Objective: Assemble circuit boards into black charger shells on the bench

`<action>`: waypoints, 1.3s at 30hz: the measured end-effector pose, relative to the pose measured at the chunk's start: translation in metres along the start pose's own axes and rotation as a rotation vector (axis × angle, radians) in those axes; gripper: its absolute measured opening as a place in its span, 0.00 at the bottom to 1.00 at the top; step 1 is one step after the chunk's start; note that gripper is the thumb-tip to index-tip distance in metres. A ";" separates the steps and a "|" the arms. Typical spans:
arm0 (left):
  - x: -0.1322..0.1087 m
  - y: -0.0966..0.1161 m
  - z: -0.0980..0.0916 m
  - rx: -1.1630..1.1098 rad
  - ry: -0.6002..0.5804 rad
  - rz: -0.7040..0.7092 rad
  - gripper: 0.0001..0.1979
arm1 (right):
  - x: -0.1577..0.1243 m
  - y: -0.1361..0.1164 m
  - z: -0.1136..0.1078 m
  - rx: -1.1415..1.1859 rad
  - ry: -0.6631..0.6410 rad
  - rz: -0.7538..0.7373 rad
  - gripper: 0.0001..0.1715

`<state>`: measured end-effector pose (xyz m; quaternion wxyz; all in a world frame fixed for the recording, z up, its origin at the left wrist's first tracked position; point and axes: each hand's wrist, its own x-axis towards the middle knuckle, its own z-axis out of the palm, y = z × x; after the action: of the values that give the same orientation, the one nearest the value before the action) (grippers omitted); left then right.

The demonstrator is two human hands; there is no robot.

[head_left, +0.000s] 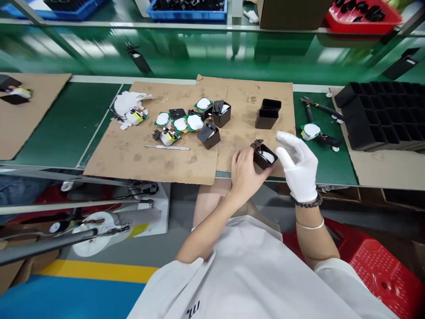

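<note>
My bare left hand [246,170] grips a black plastic housing [261,161] at the front edge of the cardboard. Inside its open top show a white piece and red wiring, and a small black plug part [256,142] sits at the rim. My right hand [298,164], in a white glove, is raised just right of the housing with thumb and fingers apart, holding nothing. Behind them stand two empty black housings [268,114]. To the left, two filled housings [222,114] stand near several green circuit boards with white discs [180,124]. Metal tweezers [166,147] lie in front of the boards.
Many black housings [385,115] stand in rows at the right. Cutting pliers [320,106] and another circuit board [311,130] lie on the green mat. A white bundle [128,106] rests at left. Parts trays [187,13] stand on the shelf above; a red stool [378,266] is below right.
</note>
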<state>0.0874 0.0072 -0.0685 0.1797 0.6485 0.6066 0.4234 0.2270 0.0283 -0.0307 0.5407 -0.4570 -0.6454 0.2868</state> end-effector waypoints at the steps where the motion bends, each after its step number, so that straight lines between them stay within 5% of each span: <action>1: 0.003 0.000 -0.001 -0.078 -0.016 -0.010 0.26 | 0.008 0.001 -0.003 0.043 -0.076 0.024 0.20; 3: 0.006 -0.003 -0.010 -0.318 -0.136 0.002 0.26 | 0.021 0.003 -0.010 0.126 -0.288 0.080 0.22; 6: 0.007 -0.011 -0.033 -0.713 -0.482 0.014 0.35 | 0.029 0.003 -0.019 0.277 -0.536 0.162 0.23; 8: 0.004 -0.013 -0.048 -0.835 -0.678 -0.037 0.38 | 0.026 0.002 -0.023 0.332 -0.576 0.175 0.25; 10: 0.000 -0.010 -0.059 -0.840 -0.741 -0.078 0.37 | 0.021 -0.001 -0.025 0.312 -0.516 0.166 0.24; 12: -0.003 -0.001 -0.064 -0.759 -0.640 -0.058 0.34 | 0.014 -0.009 -0.028 0.257 -0.418 0.150 0.21; 17: -0.012 0.026 -0.057 -0.333 -0.090 0.087 0.25 | -0.008 -0.042 -0.029 0.065 -0.163 0.092 0.14; 20: -0.015 0.032 -0.046 -0.114 0.050 0.142 0.24 | -0.023 -0.053 -0.022 -0.076 -0.046 0.004 0.15; 29: 0.003 0.004 -0.005 0.038 0.034 0.125 0.22 | -0.022 -0.013 0.003 -0.430 -0.055 -0.220 0.09; 39: 0.000 -0.002 -0.004 0.065 -0.030 0.058 0.21 | -0.028 -0.001 0.019 -0.687 -0.114 -0.331 0.14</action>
<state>0.0827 0.0064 -0.0678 0.1553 0.6776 0.5981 0.3987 0.2086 0.0045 -0.0466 0.3583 -0.4844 -0.7980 -0.0124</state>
